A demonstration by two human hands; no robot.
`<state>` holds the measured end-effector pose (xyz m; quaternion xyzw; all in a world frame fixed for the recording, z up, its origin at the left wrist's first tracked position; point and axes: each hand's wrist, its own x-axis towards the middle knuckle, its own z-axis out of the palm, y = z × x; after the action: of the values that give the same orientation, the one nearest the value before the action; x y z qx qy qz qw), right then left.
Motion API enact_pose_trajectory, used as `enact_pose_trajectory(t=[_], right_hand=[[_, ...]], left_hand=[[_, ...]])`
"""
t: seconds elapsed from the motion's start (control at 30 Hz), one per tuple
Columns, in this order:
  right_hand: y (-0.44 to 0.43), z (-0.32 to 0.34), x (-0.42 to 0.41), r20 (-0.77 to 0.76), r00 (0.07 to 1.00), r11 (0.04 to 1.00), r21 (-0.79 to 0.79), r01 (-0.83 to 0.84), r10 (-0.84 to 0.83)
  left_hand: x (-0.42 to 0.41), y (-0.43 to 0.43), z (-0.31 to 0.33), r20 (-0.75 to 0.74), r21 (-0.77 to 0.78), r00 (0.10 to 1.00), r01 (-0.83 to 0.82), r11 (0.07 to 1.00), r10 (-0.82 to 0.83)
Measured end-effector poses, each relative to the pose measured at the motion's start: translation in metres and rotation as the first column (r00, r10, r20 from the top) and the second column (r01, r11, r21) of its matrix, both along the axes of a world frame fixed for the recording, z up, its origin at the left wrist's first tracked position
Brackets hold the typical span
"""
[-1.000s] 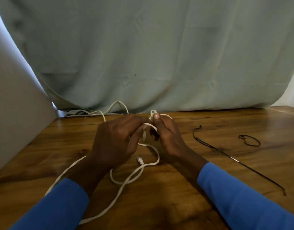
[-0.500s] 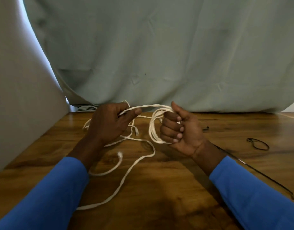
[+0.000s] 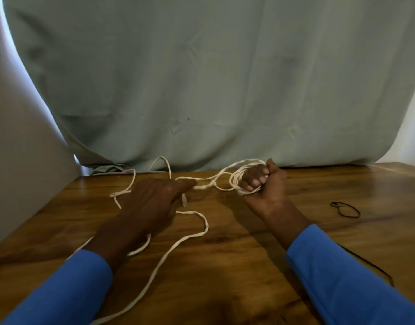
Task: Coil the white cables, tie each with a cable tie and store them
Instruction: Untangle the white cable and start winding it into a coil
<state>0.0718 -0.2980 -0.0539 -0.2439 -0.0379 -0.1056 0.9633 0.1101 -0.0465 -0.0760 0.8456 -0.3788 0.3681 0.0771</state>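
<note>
**Left hand lowered while the coil is kept in the right**

Since the earlier frame the left hand (image 3: 155, 202) has been lowered toward the worktop (image 3: 248, 254) and flattened, palm down. The strand it was feeding has been drawn out, nearly level, toward the right hand (image 3: 265, 188). The right hand has hardly been shifted.

Several loops of the white cable (image 3: 194, 235) are gathered as a coil (image 3: 234, 181) round the right hand, whose fingers (image 3: 253, 181) are clenched over them. The strand is met by the left fingertips (image 3: 190, 184), but whether it is pinched there cannot be told, as the grip is hidden under the hand. The rest of the cable is strewn over the worktop, with one bend beside the left wrist, a long run toward the near edge and more slack by the pale cloth (image 3: 225, 90) at the back. A short free piece is seen hanging just under the left hand.

The coiling is judged to be only partly done, since much slack has not yet been wound. The crossed slack could be dragged into a knot if the next loop is pulled quickly. The loops could also be spilled from the right hand if its clench is eased before a tie is fitted. A looped black cable tie (image 3: 344, 208) is lying well to the right, apart from both hands, so one hand would have to be freed to fetch it.
</note>
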Motion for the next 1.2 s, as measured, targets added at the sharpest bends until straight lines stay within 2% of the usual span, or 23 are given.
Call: enact_pose_trajectory(t=[0.1, 0.27, 0.33, 0.4, 0.47, 0.57, 0.63, 0.67, 0.7, 0.83, 0.97, 1.0, 1.07, 1.13, 1.2], right_hand=[[0.012, -0.005, -0.001, -0.060, 0.997, 0.997, -0.050, 0.053, -0.056], [0.028, -0.006, -0.007, -0.090, 0.979, 0.974, -0.155, 0.168, -0.183], [0.036, -0.007, -0.009, -0.079, 0.974, 0.947, -0.260, 0.186, -0.213], [0.046, -0.009, -0.011, -0.016, 0.961, 0.874, -0.422, 0.243, -0.275], [0.055, -0.014, -0.016, 0.119, 0.942, 0.708, -0.631, 0.317, -0.315], [0.059, -0.026, -0.022, 0.365, 0.899, 0.248, -0.872, 0.421, -0.242], [0.058, -0.030, -0.022, 0.490, 0.860, -0.060, -0.872, 0.487, -0.140], [0.058, -0.029, -0.021, 0.512, 0.852, -0.147, -0.856, 0.496, -0.110], [0.059, -0.028, -0.020, 0.510, 0.856, -0.176, -0.854, 0.490, -0.088], [0.061, -0.025, -0.017, 0.464, 0.886, -0.188, -0.869, 0.457, 0.007], [0.057, -0.020, -0.020, 0.331, 0.943, -0.039, -0.943, 0.332, 0.024], [0.056, -0.018, -0.022, 0.284, 0.958, 0.025, -0.959, 0.283, 0.035], [0.055, -0.013, -0.023, 0.157, 0.985, 0.227, -0.964, 0.138, 0.067], [0.053, -0.009, -0.023, 0.018, 0.988, 0.421, -0.906, -0.048, 0.152], [0.054, -0.008, -0.023, -0.087, 0.950, 0.543, -0.803, -0.246, 0.302]], left_hand=[[-0.007, -0.014, -0.005, -0.008, 0.100, 0.998, 0.069, 0.993, -0.068], [-0.031, -0.030, -0.001, -0.066, 0.092, 0.972, 0.231, 0.969, -0.226], [-0.036, -0.033, 0.000, -0.075, 0.062, 0.962, 0.269, 0.961, -0.264], [-0.037, -0.035, 0.001, -0.077, 0.050, 0.955, 0.290, 0.956, -0.286], [-0.038, -0.034, 0.000, -0.066, 0.036, 0.955, 0.292, 0.956, -0.290], [-0.038, -0.028, 0.004, -0.027, -0.036, 0.960, 0.279, 0.960, -0.280], [-0.034, -0.020, 0.010, 0.024, -0.095, 0.958, 0.288, 0.953, -0.287], [-0.032, -0.015, 0.012, 0.043, -0.114, 0.956, 0.294, 0.949, -0.291], [-0.031, -0.011, 0.013, 0.062, -0.125, 0.955, 0.296, 0.947, -0.290], [-0.029, -0.002, 0.021, 0.222, -0.109, 0.945, 0.267, 0.957, -0.239], [-0.025, 0.001, 0.025, 0.215, -0.139, 0.946, 0.275, 0.951, -0.242], [-0.023, 0.003, 0.025, 0.185, -0.166, 0.951, 0.279, 0.946, -0.248], [-0.021, 0.010, 0.028, 0.100, -0.281, 0.961, 0.275, 0.919, -0.257], [-0.019, 0.016, 0.030, -0.007, -0.447, 0.955, 0.262, 0.856, -0.296], [-0.016, 0.018, 0.029, -0.078, -0.547, 0.936, 0.248, 0.800, -0.344]])
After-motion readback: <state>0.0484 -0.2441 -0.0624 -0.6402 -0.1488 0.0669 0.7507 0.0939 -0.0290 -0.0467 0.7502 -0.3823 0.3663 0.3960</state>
